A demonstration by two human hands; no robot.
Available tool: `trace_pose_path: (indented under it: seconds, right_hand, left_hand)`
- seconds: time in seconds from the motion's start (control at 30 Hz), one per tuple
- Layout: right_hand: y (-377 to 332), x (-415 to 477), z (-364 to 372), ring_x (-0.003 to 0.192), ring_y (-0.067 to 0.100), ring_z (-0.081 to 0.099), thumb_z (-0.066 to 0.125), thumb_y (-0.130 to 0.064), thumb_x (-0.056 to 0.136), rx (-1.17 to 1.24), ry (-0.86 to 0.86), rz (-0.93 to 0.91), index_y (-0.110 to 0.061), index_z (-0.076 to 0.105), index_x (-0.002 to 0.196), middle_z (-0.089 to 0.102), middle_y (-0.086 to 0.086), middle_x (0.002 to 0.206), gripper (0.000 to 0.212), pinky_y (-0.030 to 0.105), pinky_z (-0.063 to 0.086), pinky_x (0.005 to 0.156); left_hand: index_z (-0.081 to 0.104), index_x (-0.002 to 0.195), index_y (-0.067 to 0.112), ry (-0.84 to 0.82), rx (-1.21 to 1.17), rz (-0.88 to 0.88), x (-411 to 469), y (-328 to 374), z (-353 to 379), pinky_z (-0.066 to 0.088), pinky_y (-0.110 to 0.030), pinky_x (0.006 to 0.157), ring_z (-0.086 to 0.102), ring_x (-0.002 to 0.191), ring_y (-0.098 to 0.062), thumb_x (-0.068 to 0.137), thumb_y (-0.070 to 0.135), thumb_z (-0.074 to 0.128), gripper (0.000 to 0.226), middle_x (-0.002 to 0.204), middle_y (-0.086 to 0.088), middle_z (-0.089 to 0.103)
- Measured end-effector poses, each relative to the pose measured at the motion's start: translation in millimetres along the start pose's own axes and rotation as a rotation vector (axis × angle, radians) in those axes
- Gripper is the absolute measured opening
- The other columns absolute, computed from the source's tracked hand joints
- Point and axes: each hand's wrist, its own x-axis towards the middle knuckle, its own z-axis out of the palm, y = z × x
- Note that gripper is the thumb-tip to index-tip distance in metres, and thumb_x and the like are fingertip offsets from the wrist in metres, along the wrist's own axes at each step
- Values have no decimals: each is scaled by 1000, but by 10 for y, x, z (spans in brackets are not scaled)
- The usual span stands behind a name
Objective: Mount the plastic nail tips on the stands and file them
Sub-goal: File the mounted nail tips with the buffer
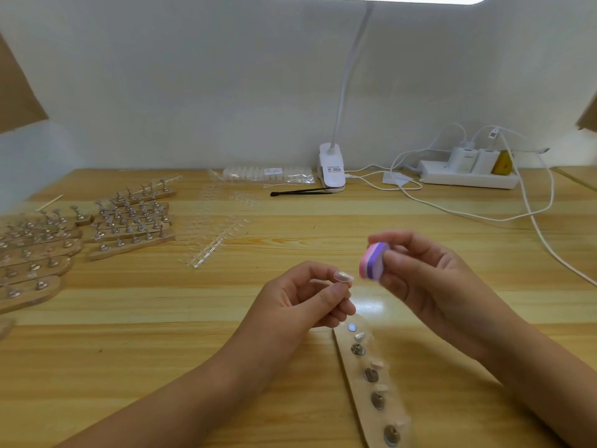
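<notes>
My left hand (pixel 310 294) pinches a small stand with a clear plastic nail tip (pixel 343 276) on top, held above the table. My right hand (pixel 420 273) grips a pink and purple file block (pixel 373 261), held just right of the tip and slightly apart from it. Below both hands lies a wooden base strip (pixel 358 392) carrying several metal stands (pixel 371 375), some topped with nail tips.
Many wooden strips with metal stands (pixel 129 221) lie at the left. Clear strips of nail tips (pixel 213 234) sit mid-table, a bagged set (pixel 268 174) and black tweezers (pixel 300 192) behind. A clip lamp (pixel 332 169), power strip (pixel 468 176) and white cables (pixel 533 221) fill the back right.
</notes>
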Motion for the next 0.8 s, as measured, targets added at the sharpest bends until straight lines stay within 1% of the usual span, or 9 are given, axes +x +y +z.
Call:
trace_pose_path:
  seconds: [0.07, 0.17, 0.2, 0.3, 0.43, 0.57, 0.7, 0.73, 0.8]
  right_hand:
    - [6, -1, 29, 82, 9, 69, 76, -20, 75, -60, -34, 18, -16, 76, 100, 73, 5, 90, 25, 16, 54, 74]
    - [33, 43, -31, 76, 7, 68, 70, -12, 74, 16, 140, 28, -15, 77, 93, 74, 5, 87, 21, 13, 54, 69]
    - [27, 33, -26, 76, 6, 68, 72, -14, 74, 28, 118, 30, -17, 78, 93, 74, 4, 87, 20, 13, 54, 69]
    - [30, -12, 41, 81, 8, 69, 78, -23, 76, -45, -86, 67, -18, 77, 101, 73, 4, 90, 25, 15, 54, 73]
    - [19, 25, -26, 77, 7, 68, 69, -13, 74, -16, 100, 59, -14, 76, 95, 73, 8, 91, 22, 13, 54, 69]
    - [1, -41, 40, 80, 9, 68, 77, -21, 75, -65, -109, 46, -18, 77, 99, 72, 4, 90, 24, 17, 55, 72]
    - [19, 28, -52, 77, 8, 64, 74, -18, 73, -110, 137, 44, -21, 77, 93, 72, 3, 91, 21, 16, 54, 66]
    - [15, 18, -72, 76, 8, 63, 78, -20, 74, -111, 125, 27, -23, 77, 94, 71, 2, 90, 20, 17, 53, 65]
    - [20, -18, -49, 73, 7, 62, 82, -27, 76, -96, -53, 10, -22, 76, 99, 70, 1, 88, 25, 18, 52, 64]
  left_hand:
    - [73, 83, 33, -8, 1, 7, -2, 0, 0, 50, -15, 68, 65, 70, -7, 84, 30, 69, 5, 76, -1, 72]
    - [73, 84, 33, -2, 2, 4, -4, -5, -9, 50, -15, 68, 65, 71, -7, 85, 28, 69, 6, 76, -1, 72]
    - [73, 84, 33, -4, -1, 5, -4, -4, -9, 50, -16, 68, 65, 71, -7, 85, 29, 69, 6, 76, -1, 72]
    - [73, 82, 32, -7, -7, 8, 0, -8, -1, 50, -16, 68, 65, 70, -8, 82, 27, 66, 9, 76, -1, 71]
    - [73, 81, 33, -13, -9, 9, -3, -6, -6, 50, -16, 68, 64, 70, -8, 81, 27, 65, 10, 75, 0, 71]
    - [73, 79, 32, -8, -24, 12, -3, 3, 0, 50, -16, 67, 64, 67, -8, 79, 26, 66, 9, 73, -2, 70]
    - [74, 80, 31, -8, -22, 5, -14, 6, -1, 50, -16, 67, 63, 68, -8, 78, 27, 66, 9, 74, -1, 70]
    - [74, 80, 31, -6, -27, 5, -15, 9, -5, 50, -16, 67, 63, 68, -8, 79, 26, 66, 9, 74, -2, 70]
    - [74, 80, 30, -7, -29, 6, -13, 15, -2, 50, -16, 67, 63, 67, -8, 79, 24, 66, 10, 74, -2, 70]
